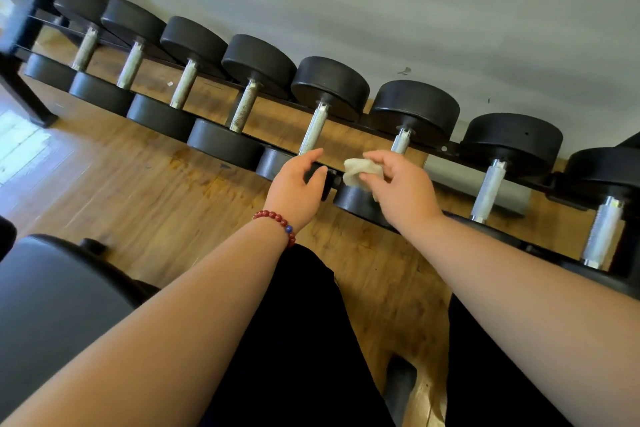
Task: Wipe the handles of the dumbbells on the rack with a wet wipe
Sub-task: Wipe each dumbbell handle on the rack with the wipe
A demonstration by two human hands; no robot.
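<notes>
Several black dumbbells with knurled silver handles lie side by side on a low black rack (446,149) along the wall. My right hand (398,187) pinches a crumpled whitish wet wipe (360,172) just below the handle (401,142) of one dumbbell. My left hand (298,184), a red bead bracelet on its wrist, hovers with fingers apart and empty, close under the neighbouring handle (313,128). Both hands cover the near heads of these two dumbbells. More handles run off to the left (244,109) and right (488,191).
A wooden floor (138,184) lies under and in front of the rack. A dark padded bench (52,305) sits at lower left. My legs in black trousers (298,340) fill the bottom centre. A grey wall (381,10) stands behind the rack.
</notes>
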